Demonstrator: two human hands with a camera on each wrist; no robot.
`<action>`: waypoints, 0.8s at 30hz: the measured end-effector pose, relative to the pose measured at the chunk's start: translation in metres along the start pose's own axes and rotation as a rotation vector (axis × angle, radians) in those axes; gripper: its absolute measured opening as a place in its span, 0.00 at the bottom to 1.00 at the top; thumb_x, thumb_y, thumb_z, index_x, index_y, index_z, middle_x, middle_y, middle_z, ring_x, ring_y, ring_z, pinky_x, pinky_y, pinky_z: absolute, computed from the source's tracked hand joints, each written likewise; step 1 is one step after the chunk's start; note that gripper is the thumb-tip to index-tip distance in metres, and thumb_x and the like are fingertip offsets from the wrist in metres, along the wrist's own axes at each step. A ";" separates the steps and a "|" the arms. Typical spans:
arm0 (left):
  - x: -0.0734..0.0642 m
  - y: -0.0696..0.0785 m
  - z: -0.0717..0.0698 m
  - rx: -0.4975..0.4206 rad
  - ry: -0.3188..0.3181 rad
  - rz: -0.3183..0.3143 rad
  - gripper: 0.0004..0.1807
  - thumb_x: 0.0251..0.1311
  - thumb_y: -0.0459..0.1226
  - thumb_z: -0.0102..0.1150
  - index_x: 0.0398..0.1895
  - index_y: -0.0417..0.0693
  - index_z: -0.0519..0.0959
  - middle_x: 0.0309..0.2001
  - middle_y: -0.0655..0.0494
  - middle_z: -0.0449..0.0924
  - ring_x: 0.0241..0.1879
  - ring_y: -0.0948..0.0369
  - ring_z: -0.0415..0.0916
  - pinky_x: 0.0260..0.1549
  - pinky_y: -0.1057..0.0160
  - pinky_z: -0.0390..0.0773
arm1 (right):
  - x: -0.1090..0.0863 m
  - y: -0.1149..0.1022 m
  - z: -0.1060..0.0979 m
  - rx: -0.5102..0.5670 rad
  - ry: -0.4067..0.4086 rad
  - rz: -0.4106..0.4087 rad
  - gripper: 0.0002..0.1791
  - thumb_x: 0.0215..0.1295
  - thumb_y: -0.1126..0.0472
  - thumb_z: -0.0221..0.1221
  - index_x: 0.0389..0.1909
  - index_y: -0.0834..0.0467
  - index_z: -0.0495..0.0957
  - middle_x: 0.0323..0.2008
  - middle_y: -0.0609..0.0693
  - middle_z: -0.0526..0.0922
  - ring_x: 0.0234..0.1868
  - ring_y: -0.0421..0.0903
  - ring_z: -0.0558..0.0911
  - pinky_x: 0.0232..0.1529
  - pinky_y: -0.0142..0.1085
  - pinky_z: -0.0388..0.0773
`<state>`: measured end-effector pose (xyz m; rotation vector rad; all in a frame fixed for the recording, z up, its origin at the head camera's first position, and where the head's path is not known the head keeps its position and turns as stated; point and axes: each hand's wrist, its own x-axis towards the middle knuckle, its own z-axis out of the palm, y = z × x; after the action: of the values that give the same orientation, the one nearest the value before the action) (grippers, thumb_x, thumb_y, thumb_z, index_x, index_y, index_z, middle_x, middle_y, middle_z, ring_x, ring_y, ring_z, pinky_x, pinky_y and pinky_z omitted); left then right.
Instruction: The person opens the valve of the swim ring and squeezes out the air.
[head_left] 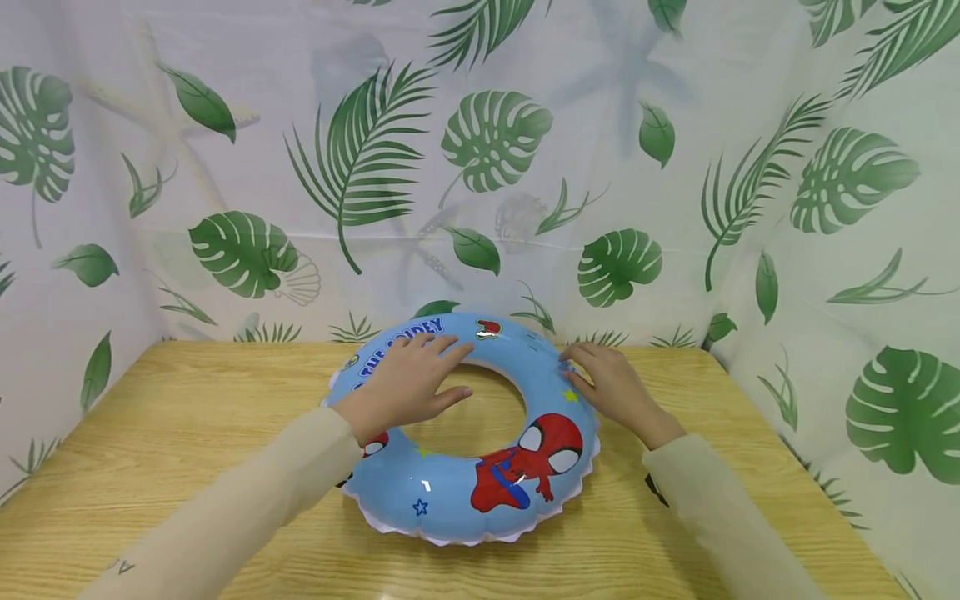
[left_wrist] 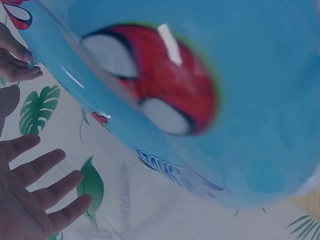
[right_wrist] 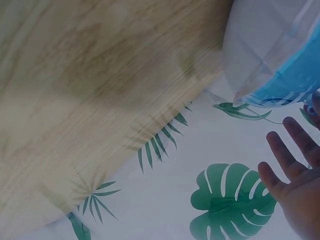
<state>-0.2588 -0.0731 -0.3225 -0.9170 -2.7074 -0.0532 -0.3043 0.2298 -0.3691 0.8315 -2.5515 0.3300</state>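
A light-blue inflatable swim ring point(head_left: 450, 508) with a frilled pale edge and red masked cartoon figures lies on the wooden table. My left hand point(head_left: 408, 379) is over its left side, fingers spread and thumb out, holding nothing; the left wrist view shows the same spread fingers point(left_wrist: 45, 175). At the ring's upper right, my right hand point(head_left: 611, 387) pinches a small clear valve point(left_wrist: 33, 63) between thumb and index finger. Its other fingers point(right_wrist: 282, 150) are stretched out in the right wrist view.
The wooden table point(head_left: 187, 433) extends around the ring. Behind it and along the sides hangs a white cloth point(head_left: 525, 250) printed with green leaves. A dark band point(head_left: 656, 490) shows at the right wrist.
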 end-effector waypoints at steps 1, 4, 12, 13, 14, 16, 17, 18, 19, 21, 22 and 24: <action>0.003 0.003 0.000 -0.006 -0.006 0.001 0.32 0.60 0.56 0.49 0.64 0.53 0.64 0.61 0.49 0.69 0.59 0.48 0.67 0.56 0.46 0.67 | 0.000 0.000 0.000 0.002 0.004 -0.004 0.11 0.59 0.60 0.60 0.41 0.59 0.77 0.42 0.53 0.81 0.45 0.52 0.79 0.48 0.48 0.74; 0.014 0.011 0.002 0.000 -0.028 0.008 0.32 0.60 0.56 0.48 0.65 0.53 0.64 0.61 0.50 0.70 0.58 0.50 0.68 0.56 0.47 0.67 | 0.001 0.001 0.001 0.009 0.021 -0.018 0.10 0.58 0.61 0.61 0.40 0.59 0.77 0.41 0.53 0.81 0.43 0.51 0.79 0.46 0.46 0.75; 0.039 0.032 0.009 0.040 -0.121 -0.008 0.32 0.60 0.58 0.46 0.66 0.57 0.61 0.63 0.53 0.68 0.59 0.51 0.67 0.55 0.50 0.69 | 0.002 -0.001 0.000 0.078 0.003 0.006 0.09 0.57 0.63 0.62 0.38 0.59 0.76 0.39 0.53 0.82 0.41 0.51 0.79 0.44 0.45 0.76; 0.042 0.035 0.011 0.040 -0.127 -0.013 0.32 0.60 0.58 0.46 0.66 0.57 0.61 0.63 0.54 0.68 0.59 0.51 0.67 0.55 0.50 0.69 | 0.002 -0.001 0.000 0.091 -0.004 0.014 0.09 0.57 0.63 0.61 0.38 0.59 0.76 0.39 0.53 0.82 0.42 0.52 0.79 0.45 0.46 0.75; 0.046 0.037 0.012 0.041 -0.136 -0.020 0.32 0.60 0.58 0.46 0.66 0.58 0.61 0.62 0.54 0.68 0.59 0.51 0.67 0.55 0.50 0.69 | 0.002 0.000 0.000 0.104 -0.010 0.021 0.09 0.57 0.63 0.61 0.39 0.59 0.76 0.39 0.53 0.82 0.42 0.52 0.79 0.45 0.46 0.75; 0.052 0.042 0.014 0.047 -0.147 -0.031 0.32 0.60 0.58 0.46 0.66 0.58 0.61 0.62 0.55 0.69 0.59 0.52 0.67 0.55 0.50 0.69 | 0.002 0.001 0.000 0.135 -0.023 0.034 0.09 0.57 0.63 0.61 0.39 0.59 0.77 0.39 0.54 0.82 0.44 0.53 0.79 0.47 0.47 0.74; 0.055 0.044 0.015 0.054 -0.150 -0.033 0.32 0.60 0.59 0.46 0.66 0.58 0.62 0.61 0.55 0.70 0.59 0.52 0.68 0.54 0.50 0.69 | 0.002 0.002 0.001 0.149 -0.028 0.038 0.09 0.58 0.63 0.61 0.39 0.59 0.77 0.39 0.54 0.82 0.45 0.53 0.79 0.49 0.48 0.73; 0.059 0.046 0.016 0.060 -0.156 -0.036 0.32 0.60 0.59 0.46 0.65 0.58 0.62 0.60 0.55 0.71 0.58 0.53 0.68 0.54 0.50 0.69 | 0.002 0.003 0.001 0.164 -0.033 0.043 0.09 0.58 0.63 0.60 0.39 0.59 0.77 0.39 0.54 0.82 0.46 0.54 0.78 0.50 0.48 0.73; 0.062 0.049 0.017 0.069 -0.160 -0.037 0.32 0.60 0.60 0.46 0.65 0.58 0.63 0.59 0.56 0.72 0.57 0.54 0.69 0.54 0.51 0.70 | 0.003 0.003 0.001 0.180 -0.037 0.046 0.08 0.58 0.63 0.60 0.39 0.60 0.77 0.39 0.54 0.82 0.46 0.54 0.78 0.50 0.49 0.72; 0.067 0.052 0.020 0.085 -0.166 -0.038 0.32 0.59 0.60 0.45 0.64 0.58 0.64 0.57 0.56 0.73 0.56 0.55 0.71 0.53 0.52 0.71 | 0.003 0.005 0.002 0.207 -0.043 0.048 0.08 0.59 0.64 0.60 0.39 0.60 0.77 0.39 0.54 0.82 0.47 0.54 0.78 0.51 0.49 0.71; 0.070 0.054 0.021 0.090 -0.169 -0.038 0.32 0.59 0.61 0.45 0.64 0.57 0.64 0.56 0.56 0.74 0.55 0.55 0.72 0.53 0.53 0.71 | 0.003 0.006 0.002 0.218 -0.044 0.049 0.08 0.59 0.64 0.59 0.39 0.60 0.77 0.39 0.54 0.82 0.46 0.55 0.78 0.51 0.49 0.71; 0.075 0.056 0.024 0.095 -0.177 -0.042 0.32 0.59 0.61 0.44 0.63 0.57 0.65 0.55 0.57 0.74 0.54 0.55 0.72 0.53 0.53 0.72 | 0.004 0.006 0.003 0.237 -0.049 0.047 0.07 0.59 0.64 0.59 0.39 0.61 0.77 0.38 0.54 0.81 0.45 0.55 0.78 0.50 0.49 0.71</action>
<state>-0.2877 0.0187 -0.3282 -0.8757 -2.8628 0.1538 -0.3120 0.2318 -0.3702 0.8742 -2.6144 0.6438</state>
